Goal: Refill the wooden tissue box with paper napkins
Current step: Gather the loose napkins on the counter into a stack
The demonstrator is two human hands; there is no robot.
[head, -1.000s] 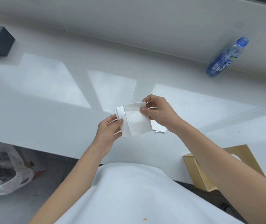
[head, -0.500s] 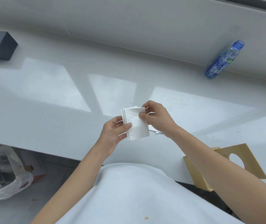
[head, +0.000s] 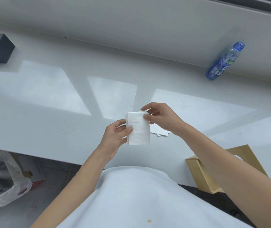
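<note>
Both hands (head: 115,137) gripping folded napkins (head: 138,129), wooden tissue box (head: 202,175) right

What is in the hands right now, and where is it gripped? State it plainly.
A folded stack of paper napkins. The left hand pinches its left edge, thumb on the front; the right hand pinches its top right corner.

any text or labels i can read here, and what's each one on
Nothing reads cleanly.
Blue bottle: white characters and a barcode patch on its label, too blurred to read.
Plastic bag on the floor: a red round mark and dark print, too crumpled and blurred to read.
Napkins, wooden tissue box: no text.
</note>
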